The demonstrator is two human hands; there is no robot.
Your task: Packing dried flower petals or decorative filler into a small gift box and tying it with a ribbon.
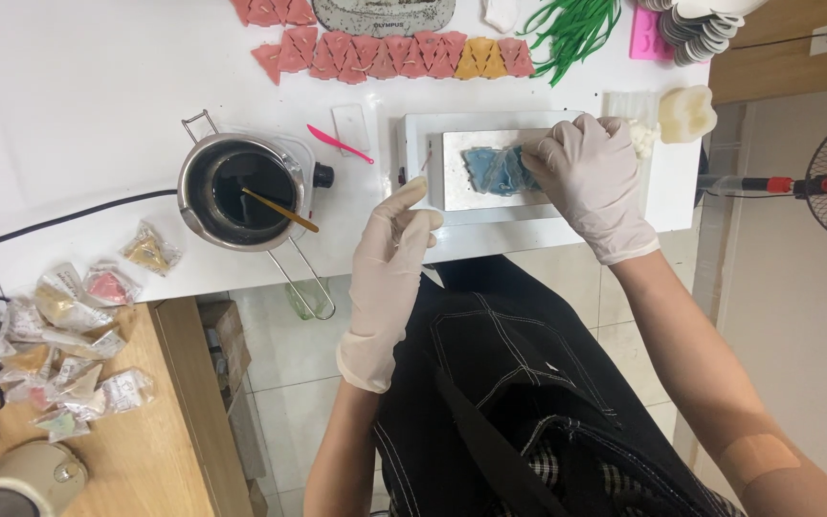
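Both hands gloved in white. Right hand [589, 177] lies on the metal plate [490, 170] near the worktop's front edge, toward the right corner; fingers bent and close together, fingertips pressing on the blue pieces [498, 170] at the plate's middle. Can't tell if it pinches one or just holds them down. Left hand [390, 260] is at the front edge, just left of the plate, fingers loosely together and pointing up, tips touching the plate's white base [413, 129]; it holds nothing that shows. White worktop [78, 115] carries a small metal pot [239, 191] with dark liquid left of the plate, a wooden stick [279, 211] leaning in it, wire handle hanging over the front edge. Pink spatula [339, 144] lies between pot and plate. Along the back edge a row of pink and orange triangles [394, 55], green strips [571, 29] beside them to the right. A cream lump [687, 113] sits at the right edge. A lower wooden table [145, 431] to the left holds small wrapped packets [69, 325].
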